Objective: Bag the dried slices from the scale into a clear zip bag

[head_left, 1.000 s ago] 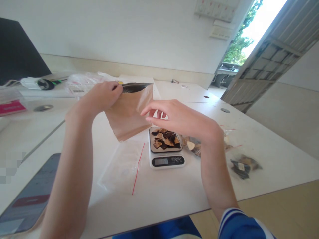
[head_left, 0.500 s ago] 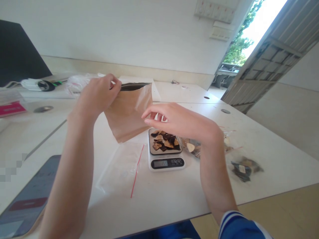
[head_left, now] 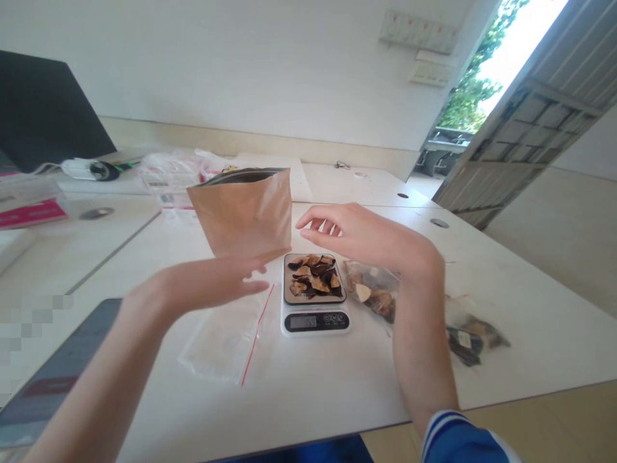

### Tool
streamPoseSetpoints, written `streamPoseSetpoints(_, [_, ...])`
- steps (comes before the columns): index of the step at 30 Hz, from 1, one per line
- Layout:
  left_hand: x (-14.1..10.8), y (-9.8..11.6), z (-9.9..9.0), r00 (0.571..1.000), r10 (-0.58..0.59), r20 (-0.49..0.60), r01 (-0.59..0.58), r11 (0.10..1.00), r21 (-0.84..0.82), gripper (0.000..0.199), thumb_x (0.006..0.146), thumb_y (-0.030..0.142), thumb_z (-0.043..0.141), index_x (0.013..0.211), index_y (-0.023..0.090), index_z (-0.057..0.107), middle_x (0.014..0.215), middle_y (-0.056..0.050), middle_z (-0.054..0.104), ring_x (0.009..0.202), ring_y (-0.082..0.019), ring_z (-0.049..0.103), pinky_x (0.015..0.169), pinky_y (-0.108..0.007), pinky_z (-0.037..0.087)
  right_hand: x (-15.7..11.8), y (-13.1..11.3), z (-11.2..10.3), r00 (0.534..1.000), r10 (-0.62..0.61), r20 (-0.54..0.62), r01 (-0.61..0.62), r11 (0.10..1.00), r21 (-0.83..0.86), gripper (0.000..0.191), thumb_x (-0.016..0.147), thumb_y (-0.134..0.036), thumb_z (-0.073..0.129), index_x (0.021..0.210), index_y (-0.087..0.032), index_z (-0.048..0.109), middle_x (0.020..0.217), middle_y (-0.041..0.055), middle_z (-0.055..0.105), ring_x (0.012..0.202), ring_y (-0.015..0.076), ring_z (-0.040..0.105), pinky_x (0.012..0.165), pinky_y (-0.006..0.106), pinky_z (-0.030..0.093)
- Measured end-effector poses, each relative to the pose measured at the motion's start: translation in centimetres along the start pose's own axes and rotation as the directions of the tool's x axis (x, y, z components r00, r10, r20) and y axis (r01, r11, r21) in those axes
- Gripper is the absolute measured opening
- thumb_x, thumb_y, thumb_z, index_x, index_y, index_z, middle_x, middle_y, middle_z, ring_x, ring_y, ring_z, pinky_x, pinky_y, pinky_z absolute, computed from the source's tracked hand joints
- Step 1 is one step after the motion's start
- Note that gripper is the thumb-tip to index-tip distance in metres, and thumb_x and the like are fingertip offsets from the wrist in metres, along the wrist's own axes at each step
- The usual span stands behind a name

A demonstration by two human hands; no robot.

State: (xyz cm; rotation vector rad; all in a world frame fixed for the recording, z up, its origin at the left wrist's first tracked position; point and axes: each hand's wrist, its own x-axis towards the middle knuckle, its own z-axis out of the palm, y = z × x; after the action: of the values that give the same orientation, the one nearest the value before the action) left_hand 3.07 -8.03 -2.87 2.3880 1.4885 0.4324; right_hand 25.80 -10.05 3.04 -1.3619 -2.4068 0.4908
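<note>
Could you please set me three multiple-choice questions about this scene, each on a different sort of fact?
1. Where does the kitchen scale stand relative to the kraft paper pouch?
A) Left of it B) Right of it C) On top of it

2. What is the left hand doing?
A) Gripping the pouch's top B) Open, gripping nothing C) Holding the scale

3. What colour is the strip on the clear zip bag?
A) Red B) Blue C) Green

Answers:
1 B: the scale sits right of the pouch.
2 B: its fingers lie extended.
3 A: a red line runs along the bag.
</note>
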Motion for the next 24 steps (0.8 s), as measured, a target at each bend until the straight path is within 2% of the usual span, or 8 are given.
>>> streamPoseSetpoints(1, [-0.6,-0.6,1.4,0.967,-0.055,0.249,0.036,0.996,0.079,0.032,0.081,0.037,0.055,0.105,0.022,0.069,0.110,-0.004,0.071,0.097,-0.023,0.067,0.085,-0.035,0.052,-0.1,0.1,-0.2,1.000,0.015,-0.005,-0.015,1.000,0.005,0.022,0.090,-0.034,0.045,0.096,-0.023,0.064,0.096,0.0023,0.068,0.079,0.0145,0.061,0.062,0.025,0.041])
streamPoseSetpoints(2, [-1.4,-1.2,2.8,0.921,-0.116,0.372,0.065,0.987,0.146,0.040,0.086,0.035,0.048,0.120,0.021,0.061,0.129,-0.007,0.060,0.116,-0.025,0.058,0.096,-0.037,0.046,-0.3,0.1,-0.3,1.000,0.027,-0.003,-0.027,1.000,0.010,0.022,0.090,-0.035,0.045,0.095,-0.024,0.064,0.096,0.0020,0.068,0.078,0.0143,0.061,0.062,0.024,0.042])
streamPoseSetpoints(6, [-4.7,-3.5,8.3,0.888,-0.154,0.433,0.087,0.982,0.170,0.064,0.090,0.053,0.036,0.147,0.033,0.017,0.155,-0.002,0.009,0.142,-0.029,0.011,0.111,-0.050,0.025,-0.7,0.1,-0.6,0.998,0.059,0.029,-0.060,0.998,0.006,0.023,0.090,-0.036,0.046,0.098,-0.024,0.064,0.097,0.0022,0.068,0.079,0.0151,0.061,0.062,0.025,0.042])
streamPoseSetpoints(9, [-6.5,-4.8,11.4,0.963,-0.107,0.249,0.057,0.978,0.202,0.056,0.094,0.053,0.023,0.146,0.037,0.013,0.156,0.002,0.012,0.143,-0.028,0.011,0.111,-0.050,0.025,-0.8,0.2,-0.6,0.995,0.087,0.045,-0.087,0.996,-0.011,0.026,0.089,-0.038,0.047,0.103,-0.024,0.063,0.101,0.0041,0.068,0.083,0.0167,0.061,0.065,0.025,0.043])
streamPoseSetpoints(11, [-7.0,-5.3,12.4,0.997,-0.053,0.057,0.034,0.956,0.292,0.051,0.094,0.051,0.029,0.143,0.038,0.030,0.152,0.000,0.029,0.140,-0.028,0.026,0.108,-0.048,0.032,-0.9,0.3,-0.6,0.992,0.104,0.071,-0.103,0.995,-0.016,0.028,0.089,-0.041,0.047,0.105,-0.024,0.062,0.102,0.0047,0.068,0.084,0.0176,0.062,0.066,0.026,0.043])
streamPoseSetpoints(14, [-6.9,-5.3,12.4,0.986,0.069,-0.149,-0.016,0.945,0.328,0.044,0.092,0.053,0.034,0.125,0.036,0.058,0.135,-0.003,0.056,0.124,-0.027,0.051,0.097,-0.043,0.045,-0.9,0.6,-0.4,0.985,0.131,0.116,-0.128,0.991,-0.033,0.032,0.089,-0.045,0.047,0.109,-0.024,0.061,0.100,0.0058,0.068,0.082,0.0193,0.063,0.065,0.027,0.043])
streamPoseSetpoints(17, [-6.4,-4.2,10.6,0.926,0.155,-0.344,-0.057,0.959,0.279,0.045,0.089,0.058,0.036,0.102,0.031,0.069,0.120,-0.003,0.066,0.111,-0.029,0.060,0.090,-0.044,0.048,-0.8,0.7,-0.1,0.979,0.153,0.133,-0.146,0.987,-0.065,0.038,0.087,-0.048,0.049,0.115,-0.024,0.058,0.105,0.0062,0.067,0.084,0.0202,0.063,0.065,0.028,0.042])
streamPoseSetpoints(24, [-5.7,1.3,6.4,0.670,0.145,-0.728,-0.179,0.983,0.032,0.039,0.093,0.036,0.044,0.131,0.031,0.049,0.129,-0.003,0.060,0.124,-0.022,0.051,0.102,-0.038,0.041,0.3,-0.2,0.6,0.962,0.052,0.267,-0.041,0.998,-0.050,0.052,0.087,-0.064,0.039,0.078,-0.018,0.062,0.078,0.0048,0.064,0.066,0.0159,0.056,0.057,0.027,0.036])
